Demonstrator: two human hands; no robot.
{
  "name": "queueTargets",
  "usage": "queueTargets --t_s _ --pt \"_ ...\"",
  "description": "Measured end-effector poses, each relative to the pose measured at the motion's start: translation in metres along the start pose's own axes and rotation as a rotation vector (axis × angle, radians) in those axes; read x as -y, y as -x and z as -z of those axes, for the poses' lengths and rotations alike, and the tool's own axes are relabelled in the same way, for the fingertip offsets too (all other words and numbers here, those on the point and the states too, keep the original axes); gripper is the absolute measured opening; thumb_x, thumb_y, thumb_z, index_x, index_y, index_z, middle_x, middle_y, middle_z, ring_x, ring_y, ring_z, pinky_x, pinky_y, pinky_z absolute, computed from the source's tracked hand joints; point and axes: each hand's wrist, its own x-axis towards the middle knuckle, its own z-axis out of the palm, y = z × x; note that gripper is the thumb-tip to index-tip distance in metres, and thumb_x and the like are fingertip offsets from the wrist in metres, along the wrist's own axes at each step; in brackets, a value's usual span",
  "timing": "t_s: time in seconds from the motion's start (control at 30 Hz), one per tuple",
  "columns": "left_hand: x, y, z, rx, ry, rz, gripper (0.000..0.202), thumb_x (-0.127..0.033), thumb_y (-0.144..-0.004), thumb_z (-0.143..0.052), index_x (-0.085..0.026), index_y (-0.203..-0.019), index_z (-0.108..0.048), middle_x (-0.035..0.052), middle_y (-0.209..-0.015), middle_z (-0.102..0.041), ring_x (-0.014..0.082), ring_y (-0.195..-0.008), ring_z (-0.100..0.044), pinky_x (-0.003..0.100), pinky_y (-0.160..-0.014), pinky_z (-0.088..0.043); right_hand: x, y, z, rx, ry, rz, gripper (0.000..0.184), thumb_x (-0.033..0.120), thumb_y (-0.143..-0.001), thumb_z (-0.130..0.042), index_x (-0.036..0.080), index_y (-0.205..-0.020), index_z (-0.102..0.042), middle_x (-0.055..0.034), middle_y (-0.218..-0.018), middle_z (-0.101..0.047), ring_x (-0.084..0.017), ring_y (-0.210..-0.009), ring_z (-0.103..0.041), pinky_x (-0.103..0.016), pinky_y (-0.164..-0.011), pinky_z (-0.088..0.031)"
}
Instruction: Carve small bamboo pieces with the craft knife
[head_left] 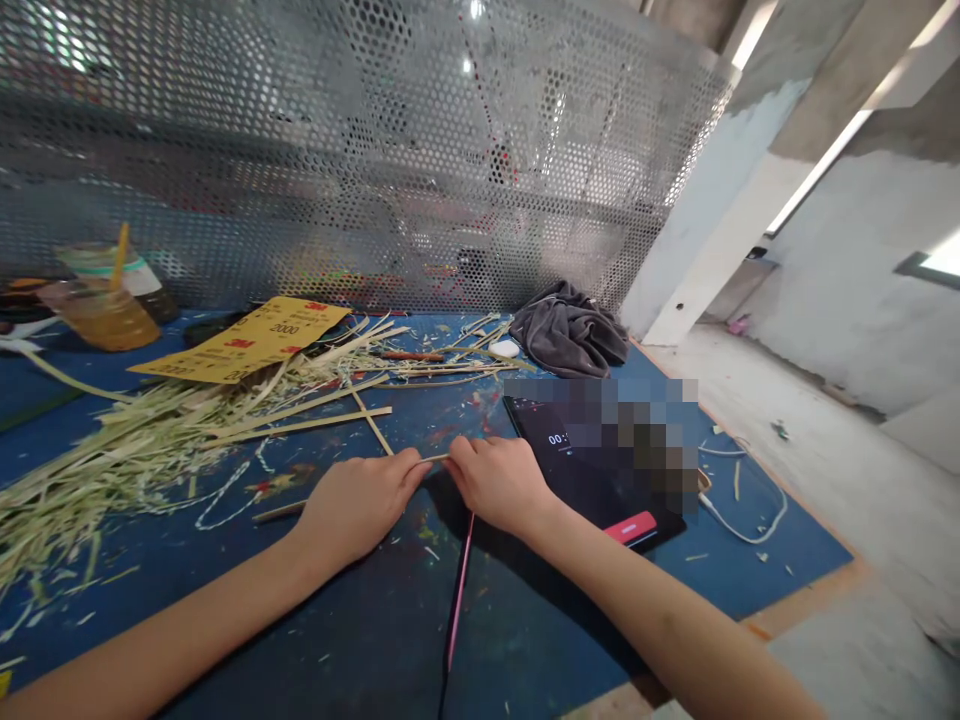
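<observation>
1. One perforated metal screen (337,150) stands behind the blue table (337,650), spanning most of the background.
2. Two bare forearms slant inward from the lower corners, the left forearm (202,620) and the right forearm (645,600) converging over the table.
3. A pile of pale shavings (97,480) spreads along the left, with a yellow sandpaper sheet (247,345) marked 2000 on it.
4. A dark tablet (555,470) lies just beside the right hand (502,485), partly pixelated.
5. That hand is closed, its back turned up and fingers curled under; the left hand (364,500) mirrors it, its thumb extended toward the other. The two face each other closely, just apart.
6. A slender pink-and-dark item (461,590) runs below the right hand; whether it is gripped cannot be told.
7. A thin pale strip (435,459) is pinched by both hands, a short span showing between them near the table's middle.
</observation>
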Motion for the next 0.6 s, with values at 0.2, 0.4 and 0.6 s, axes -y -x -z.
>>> queueTargets --t_s 0.2,0.4,0.6 --pt "-0.012 0.007 0.013 0.027 0.004 0.107 0.047 -0.043 -0.098 -0.018 -0.021 -0.093 -0.059 0.0100 -0.079 -0.072 0.0365 -0.077 -0.070 0.039 -0.058 -0.046 0.002 0.001 0.004 0.006 -0.024 -0.042 0.031 0.033 -0.099 -0.029 0.018 -0.094 -0.056 -0.0074 -0.080 -0.072 -0.023 -0.072 -0.071 -0.026 -0.054 -0.042" --pt "-0.027 -0.003 0.022 0.018 0.017 0.182 0.052 -0.043 -0.097 -0.017 -0.018 -0.094 -0.063 0.0130 -0.075 -0.071 0.0377 -0.074 -0.069 0.041 -0.058 -0.047 -0.004 -0.004 0.006 0.007 -0.039 -0.100 0.032 0.032 -0.100 -0.028 0.016 -0.096 -0.055 -0.0096 -0.080 -0.072 -0.023 -0.072 -0.070 -0.027 -0.055 -0.043" --pt "-0.047 -0.034 0.041 -0.071 0.035 0.187 0.057 -0.040 -0.096 -0.015 -0.015 -0.097 -0.066 0.0165 -0.078 -0.071 0.0382 -0.076 -0.069 0.042 -0.060 -0.049 -0.021 -0.014 0.017 -0.045 -0.009 -0.250 0.032 0.028 -0.100 -0.026 0.014 -0.097 -0.054 -0.0125 -0.082 -0.072 -0.025 -0.073 -0.070 -0.028 -0.055 -0.042"
